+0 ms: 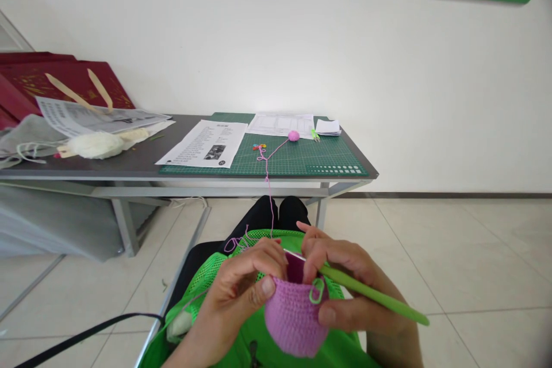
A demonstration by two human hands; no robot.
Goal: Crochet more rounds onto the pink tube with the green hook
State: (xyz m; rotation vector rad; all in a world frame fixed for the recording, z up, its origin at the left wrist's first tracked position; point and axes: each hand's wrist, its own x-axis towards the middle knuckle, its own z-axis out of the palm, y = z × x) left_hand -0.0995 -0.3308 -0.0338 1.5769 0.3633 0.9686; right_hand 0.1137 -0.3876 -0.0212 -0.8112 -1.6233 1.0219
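**Hook at the rim of a pink crocheted piece**

The piece [295, 319] is hanging upright above the lap [255, 215], held between both hands and nearer the wearer than the counter [142, 162]. The left hand [250, 276] is pinching the rim between thumb and fingers; the right hand [351, 267] is gripping the hook [379, 295], its thumb pressing the wall near the green marker [317, 291]. Yarn [271, 207] is trailing from the ball [294, 135] on the mat [302, 160] toward the lap.

Sound technique is probably calling for a steadily stretched rim, cleanly caught stitches, slack yarn feeding evenly, and a marker kept from snagging.

The left fingers are apparently hiding the hook's tip, so the stitch being worked is escaping view. The inside is showing only in part, the yarn's final path is disappearing behind the left hand, and the lower edge is cutting off the forearms.
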